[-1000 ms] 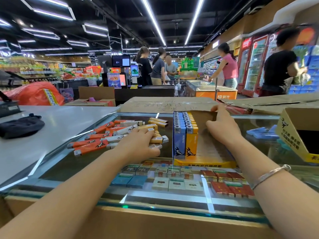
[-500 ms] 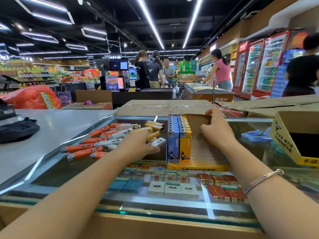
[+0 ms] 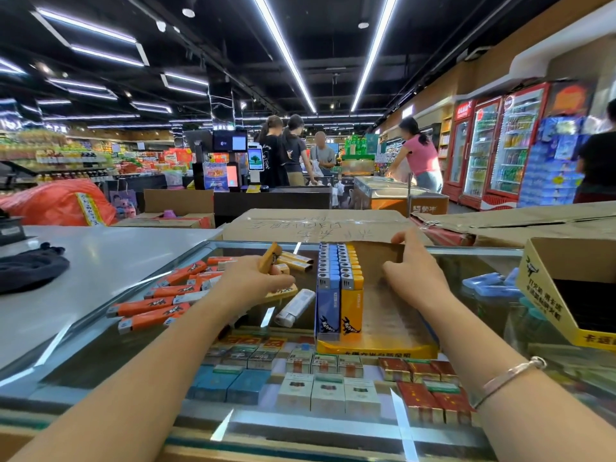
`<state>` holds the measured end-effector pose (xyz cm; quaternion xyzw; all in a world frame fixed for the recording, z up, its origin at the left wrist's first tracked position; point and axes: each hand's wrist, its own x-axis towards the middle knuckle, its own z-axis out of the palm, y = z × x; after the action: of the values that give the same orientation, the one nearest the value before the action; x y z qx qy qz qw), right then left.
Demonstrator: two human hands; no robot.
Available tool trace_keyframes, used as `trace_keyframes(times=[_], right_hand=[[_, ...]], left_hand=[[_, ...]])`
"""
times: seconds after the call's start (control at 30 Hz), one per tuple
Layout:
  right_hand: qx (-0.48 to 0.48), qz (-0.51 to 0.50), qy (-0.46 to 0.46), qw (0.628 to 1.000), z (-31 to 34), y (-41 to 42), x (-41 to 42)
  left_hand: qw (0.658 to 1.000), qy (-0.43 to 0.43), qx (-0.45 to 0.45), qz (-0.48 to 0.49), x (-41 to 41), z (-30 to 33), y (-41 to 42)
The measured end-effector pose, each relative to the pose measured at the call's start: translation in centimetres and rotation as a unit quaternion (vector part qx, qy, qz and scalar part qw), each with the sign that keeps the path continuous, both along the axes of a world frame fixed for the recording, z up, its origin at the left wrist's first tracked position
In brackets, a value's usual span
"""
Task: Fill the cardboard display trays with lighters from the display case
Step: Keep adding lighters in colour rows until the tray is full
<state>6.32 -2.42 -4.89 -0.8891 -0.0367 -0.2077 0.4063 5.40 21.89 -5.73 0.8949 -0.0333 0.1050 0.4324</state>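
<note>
- Since 1 s ago: left hand point(image 3: 248, 284) has lifted off the loose pile w/ a yellow lighter point(image 3: 270, 258) pinched in its fingers, tilted up; a white lighter point(image 3: 296, 307) now lies uncovered beside the tray.
- Right hand point(image 3: 413, 274) holds the cardboard display tray point(image 3: 390, 331), fingers curled over its back wall.
- Tray sits on the glass display case point(image 3: 333, 428); one blue row point(image 3: 328, 288) + one yellow row point(image 3: 352, 288) stand at its left side.
- Orange lighters point(image 3: 156, 303) lie loose on the glass, left of the hand.
- Cigarette packs point(image 3: 328, 391) under the glass.
</note>
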Motion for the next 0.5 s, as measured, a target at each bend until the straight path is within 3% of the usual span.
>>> trace_keyframes(times=[0.17, 0.23, 0.37, 0.5], right_hand=[[0.001, -0.002, 0.002, 1.000, 0.1, 0.0, -0.1], [0.000, -0.001, 0.002, 1.000, 0.0, 0.1, -0.1], [0.004, -0.003, 0.006, 1.000, 0.1, 0.1, -0.3], [0.017, 0.004, 0.014, 1.000, 0.1, 0.1, -0.3]], left_hand=[[0.975, 0.045, 0.216, 0.004, 0.9, -0.9, -2.2], [0.965, 0.058, 0.254, 0.026, 1.1, -0.7, -3.0], [0.975, 0.097, 0.198, 0.019, 1.1, -0.6, -3.2], [0.998, 0.059, -0.020, 0.003, 0.5, 0.8, -2.0]])
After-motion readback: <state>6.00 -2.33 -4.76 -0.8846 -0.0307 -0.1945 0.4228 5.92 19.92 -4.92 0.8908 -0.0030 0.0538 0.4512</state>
